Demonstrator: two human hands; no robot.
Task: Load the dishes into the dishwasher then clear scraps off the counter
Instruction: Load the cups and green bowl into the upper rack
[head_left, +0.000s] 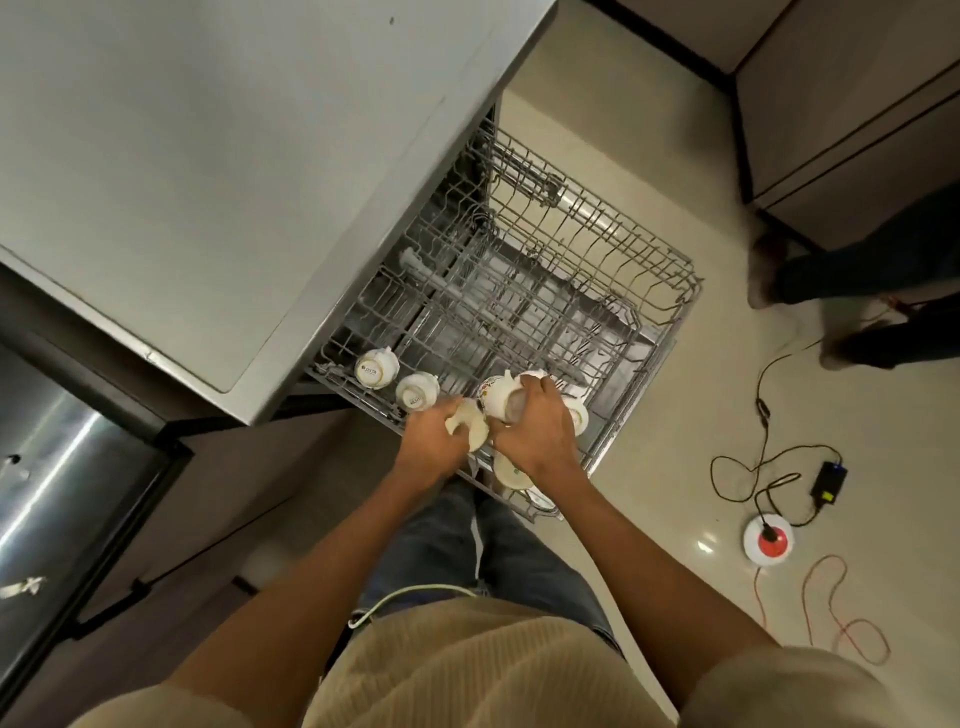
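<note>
Head view: cup under right-hand fingers.

Pulled-out wire rack carries upturned cups along its near edge

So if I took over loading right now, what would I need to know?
Left hand: holds a white cup.
Right hand: grips a patterned cup.
Both hands are over the near edge of the pulled-out dishwasher rack.
Done: two cups sit upside down in the rack, and more white dishes lie under the right hand.
Left: set these two cups down. Counter scraps are not visible from here.
</note>
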